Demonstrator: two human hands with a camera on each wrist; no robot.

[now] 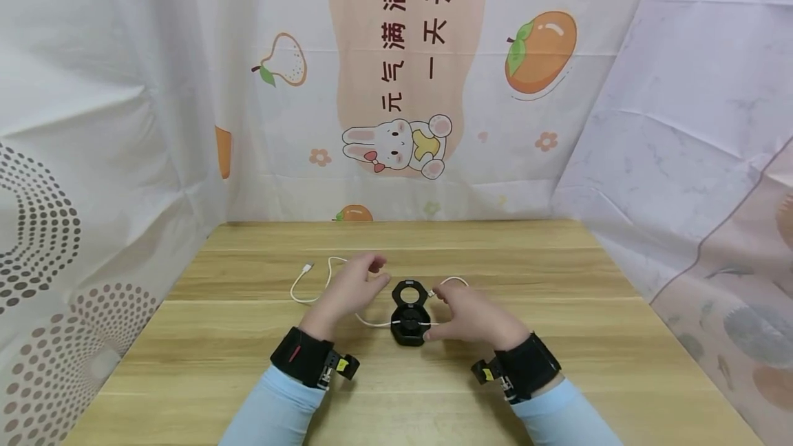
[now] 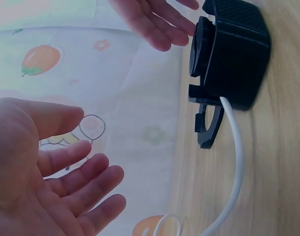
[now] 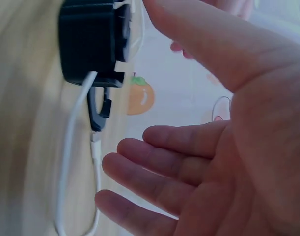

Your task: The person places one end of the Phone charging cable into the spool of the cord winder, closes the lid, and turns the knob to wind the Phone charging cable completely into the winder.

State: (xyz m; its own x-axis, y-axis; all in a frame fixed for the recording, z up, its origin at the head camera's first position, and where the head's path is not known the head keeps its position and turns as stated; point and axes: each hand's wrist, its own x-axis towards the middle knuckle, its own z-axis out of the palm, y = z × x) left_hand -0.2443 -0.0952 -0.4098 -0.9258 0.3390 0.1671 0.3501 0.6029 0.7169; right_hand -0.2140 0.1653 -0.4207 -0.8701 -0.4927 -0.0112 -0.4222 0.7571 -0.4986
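1. Partly, our left hand (image 1: 352, 289) and right hand (image 1: 473, 315) hide the white cable (image 1: 373, 324); we cannot tell whether the right one touches the black case (image 1: 409, 341).
2. Between them, on the table (image 1: 248, 363), the case lies open, cable at either side of its round core (image 1: 411, 320).
3. Both hands, loosely spread, hold nothing.

I'm in what looks like a makeshift recording corner: printed cloth (image 1: 279, 136) hangs around three sides of my wood-grain counter (image 1: 427, 398), and I wear wrist cameras (image 1: 349, 366).
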